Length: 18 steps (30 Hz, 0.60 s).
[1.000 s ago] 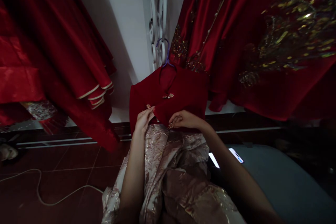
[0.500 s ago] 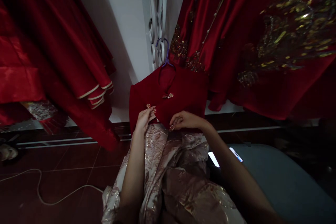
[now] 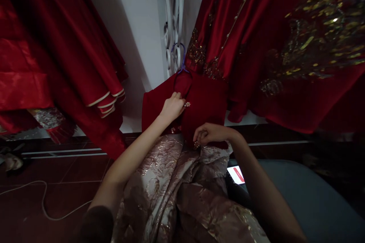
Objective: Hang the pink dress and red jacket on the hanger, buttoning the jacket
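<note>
A red jacket (image 3: 208, 95) with beaded flower buttons hangs in front of me on a purple hanger (image 3: 183, 62). My left hand (image 3: 173, 107) is closed at the jacket's front opening, its fingertips beside the upper beaded button (image 3: 187, 104). Two more flower buttons (image 3: 173, 130) show below that wrist. With fingers curled, my right hand (image 3: 210, 133) grips the jacket's lower front edge, next to another beaded button (image 3: 196, 144). Shiny pink and silver brocade cloth (image 3: 168, 167) spreads from under the jacket toward me.
Red garments (image 3: 94, 64) hang on the left, and sequined red ones (image 3: 308, 95) on the right. White scrolled metalwork (image 3: 172, 15) stands behind the hanger. A lit screen (image 3: 236, 174) lies by a grey-green seat (image 3: 288, 193). A white cable (image 3: 44, 197) crosses the tiled floor.
My left hand has moved up and right from the lower buttons to the upper button near the collar. My right hand has shifted slightly right with the jacket edge.
</note>
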### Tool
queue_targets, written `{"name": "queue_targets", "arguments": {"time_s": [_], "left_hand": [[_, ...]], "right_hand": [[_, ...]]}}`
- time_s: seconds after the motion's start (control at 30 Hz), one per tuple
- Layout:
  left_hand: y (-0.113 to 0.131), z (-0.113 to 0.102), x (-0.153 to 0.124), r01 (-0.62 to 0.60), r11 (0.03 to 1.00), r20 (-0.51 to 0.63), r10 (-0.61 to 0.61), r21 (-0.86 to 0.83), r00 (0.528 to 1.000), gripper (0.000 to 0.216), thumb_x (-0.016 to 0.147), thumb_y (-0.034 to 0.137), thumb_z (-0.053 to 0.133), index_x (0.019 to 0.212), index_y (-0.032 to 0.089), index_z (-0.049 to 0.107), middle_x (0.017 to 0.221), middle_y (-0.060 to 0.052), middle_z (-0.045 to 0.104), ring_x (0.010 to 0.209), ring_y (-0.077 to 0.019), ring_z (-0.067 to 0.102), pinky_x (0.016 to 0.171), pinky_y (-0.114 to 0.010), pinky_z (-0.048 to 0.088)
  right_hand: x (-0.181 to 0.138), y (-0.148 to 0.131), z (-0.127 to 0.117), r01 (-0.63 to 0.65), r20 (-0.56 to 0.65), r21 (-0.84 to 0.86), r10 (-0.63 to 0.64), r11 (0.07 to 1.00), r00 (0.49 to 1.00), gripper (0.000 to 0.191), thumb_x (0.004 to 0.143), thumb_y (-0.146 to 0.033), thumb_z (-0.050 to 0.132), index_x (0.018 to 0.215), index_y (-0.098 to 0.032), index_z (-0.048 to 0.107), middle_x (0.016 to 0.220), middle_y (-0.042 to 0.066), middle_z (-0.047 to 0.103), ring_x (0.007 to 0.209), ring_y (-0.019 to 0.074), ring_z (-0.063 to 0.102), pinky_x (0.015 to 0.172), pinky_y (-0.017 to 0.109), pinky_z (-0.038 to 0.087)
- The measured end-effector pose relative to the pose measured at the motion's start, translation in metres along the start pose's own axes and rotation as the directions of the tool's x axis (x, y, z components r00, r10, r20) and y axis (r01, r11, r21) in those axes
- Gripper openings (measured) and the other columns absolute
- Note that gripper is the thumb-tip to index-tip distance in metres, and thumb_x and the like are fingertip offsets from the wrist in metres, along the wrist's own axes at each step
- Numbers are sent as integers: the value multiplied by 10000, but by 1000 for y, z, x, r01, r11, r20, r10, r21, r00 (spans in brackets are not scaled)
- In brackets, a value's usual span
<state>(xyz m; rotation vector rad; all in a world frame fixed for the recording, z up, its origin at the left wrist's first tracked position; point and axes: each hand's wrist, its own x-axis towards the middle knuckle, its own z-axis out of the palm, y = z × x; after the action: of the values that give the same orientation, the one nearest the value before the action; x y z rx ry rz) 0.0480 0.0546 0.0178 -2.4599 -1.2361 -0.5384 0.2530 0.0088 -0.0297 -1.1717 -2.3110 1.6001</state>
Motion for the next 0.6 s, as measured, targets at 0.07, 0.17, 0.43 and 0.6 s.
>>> {"name": "queue_targets", "arguments": {"time_s": [0.07, 0.17, 0.43, 0.6], "left_hand": [[-3, 2, 4, -23, 999, 4, 23, 27, 1000, 181, 848, 290, 525, 918, 162, 631, 1031, -122, 540, 1022, -236, 496, 677, -288, 477], [-5, 5, 8, -54, 999, -13, 54, 1, 998, 177, 840, 299, 532, 885, 160, 632, 1014, -118, 547, 1012, -237, 500, 693, -300, 476], [-8, 7, 7, -117, 979, -122, 97, -169, 988, 118, 805, 243, 561, 892, 172, 599, 874, -47, 609, 904, -193, 555, 937, -384, 434], [-17, 13, 6, -211, 955, -156, 180, -208, 971, 98, 829, 232, 525, 887, 171, 577, 786, -14, 618, 811, -154, 588, 1087, -432, 322]], "right_hand": [[-2, 0, -1, 2, -13, -1, -2, 1000, 1000, 315, 629, -205, 622, 933, -133, 661, 851, 60, 715, 760, 153, 660, 685, 245, 502], [-4, 1, -2, -4, -20, -3, 4, 1000, 1000, 321, 624, -205, 627, 936, -133, 661, 852, 59, 714, 760, 151, 658, 681, 240, 500], [1, 5, -1, -15, -5, -1, 15, 1000, 1000, 312, 628, -202, 628, 930, -134, 668, 850, 54, 716, 759, 152, 655, 674, 241, 490], [2, -10, 0, 92, -147, -77, -102, 993, 984, 325, 713, -324, 623, 986, -151, 661, 896, 60, 708, 819, 160, 649, 756, 284, 490]]}}
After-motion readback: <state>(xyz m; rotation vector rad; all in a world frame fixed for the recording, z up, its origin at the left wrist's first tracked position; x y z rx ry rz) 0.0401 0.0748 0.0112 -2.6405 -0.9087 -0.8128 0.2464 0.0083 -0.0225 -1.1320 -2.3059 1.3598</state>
